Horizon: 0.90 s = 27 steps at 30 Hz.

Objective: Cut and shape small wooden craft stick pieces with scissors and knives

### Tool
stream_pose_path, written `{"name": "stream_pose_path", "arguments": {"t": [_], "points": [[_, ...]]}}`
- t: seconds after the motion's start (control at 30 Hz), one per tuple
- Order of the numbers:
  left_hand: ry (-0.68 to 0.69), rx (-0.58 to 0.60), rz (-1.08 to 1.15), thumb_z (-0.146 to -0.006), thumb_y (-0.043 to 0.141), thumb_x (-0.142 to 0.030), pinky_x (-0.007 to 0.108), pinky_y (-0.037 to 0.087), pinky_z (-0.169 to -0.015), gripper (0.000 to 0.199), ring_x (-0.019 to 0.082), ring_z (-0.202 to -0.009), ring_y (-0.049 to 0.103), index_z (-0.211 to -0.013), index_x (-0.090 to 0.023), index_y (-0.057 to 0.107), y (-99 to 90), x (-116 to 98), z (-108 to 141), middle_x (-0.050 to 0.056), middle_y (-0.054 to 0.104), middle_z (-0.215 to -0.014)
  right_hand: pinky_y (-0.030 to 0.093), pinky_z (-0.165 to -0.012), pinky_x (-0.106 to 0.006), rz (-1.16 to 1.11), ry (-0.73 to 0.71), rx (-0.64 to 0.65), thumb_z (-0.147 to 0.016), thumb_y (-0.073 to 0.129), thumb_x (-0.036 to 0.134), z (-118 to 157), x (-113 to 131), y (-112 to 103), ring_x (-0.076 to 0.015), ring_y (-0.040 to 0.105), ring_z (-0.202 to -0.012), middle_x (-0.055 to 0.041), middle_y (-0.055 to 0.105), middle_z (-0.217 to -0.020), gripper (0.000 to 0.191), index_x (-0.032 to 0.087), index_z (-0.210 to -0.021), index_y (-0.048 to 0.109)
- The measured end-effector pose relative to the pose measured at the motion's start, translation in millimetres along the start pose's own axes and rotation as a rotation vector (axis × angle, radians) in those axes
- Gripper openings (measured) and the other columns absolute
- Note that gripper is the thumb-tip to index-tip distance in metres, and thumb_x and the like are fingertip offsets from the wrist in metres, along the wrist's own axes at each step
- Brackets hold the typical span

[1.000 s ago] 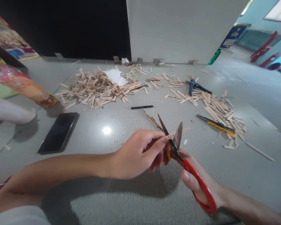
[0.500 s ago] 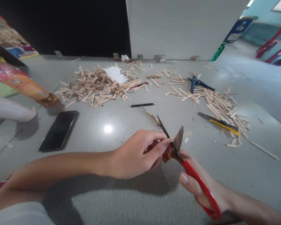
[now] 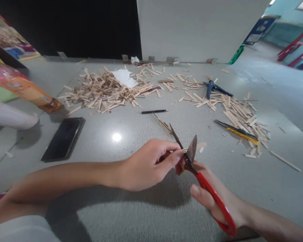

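Note:
My left hand [image 3: 151,164] pinches a thin wooden craft stick [image 3: 201,145] between thumb and forefinger. The stick's rounded end pokes out to the right, past the blades. My right hand [image 3: 214,195] grips red-handled scissors [image 3: 218,201], thumb through one loop. Their blades stand parted around the stick, pointing away from me. Part of the right hand's fingers is hidden behind the scissors and the left hand. A slim yellowish tool with a pale tip [image 3: 163,123] lies just beyond the blades, beside a black pen [image 3: 154,111].
Wooden sticks and scraps form a big pile [image 3: 101,90] with white tissue [image 3: 125,78] on it, and another heap [image 3: 238,114] at right. Dark blue cutters [image 3: 213,89] and a yellow-black utility knife [image 3: 237,132] lie there. A phone [image 3: 63,139] and an orange bottle [image 3: 27,89] are at left.
The scissor blades have drawn very slightly closer together around the stick, and my right thumb has shifted a little to the left. My left hand stays nearly still.

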State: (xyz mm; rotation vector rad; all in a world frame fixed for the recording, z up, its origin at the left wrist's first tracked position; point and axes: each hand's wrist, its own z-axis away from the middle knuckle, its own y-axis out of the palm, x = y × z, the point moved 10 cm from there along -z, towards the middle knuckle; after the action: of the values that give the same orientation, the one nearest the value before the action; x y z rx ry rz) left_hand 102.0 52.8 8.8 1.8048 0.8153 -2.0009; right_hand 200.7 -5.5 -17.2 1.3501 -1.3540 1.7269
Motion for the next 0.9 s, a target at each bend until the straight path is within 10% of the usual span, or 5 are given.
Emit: {"name": "stream_pose_path", "arguments": {"t": [0.9], "points": [[-0.017,0.074,0.012,-0.112,0.049,-0.024,0.018,0.029,-0.049,0.036,0.008,-0.056,0.036,-0.082,-0.016,0.066,2.7,0,-4,-0.007,0.04,-0.062,0.061,-0.092,-0.041,-0.231,0.044,-0.059,-0.101,0.059,0.075,-10,7,4,-0.0278,0.069,-0.093,-0.0092,0.074,-0.099,0.056,0.025,-0.116,0.079]]}}
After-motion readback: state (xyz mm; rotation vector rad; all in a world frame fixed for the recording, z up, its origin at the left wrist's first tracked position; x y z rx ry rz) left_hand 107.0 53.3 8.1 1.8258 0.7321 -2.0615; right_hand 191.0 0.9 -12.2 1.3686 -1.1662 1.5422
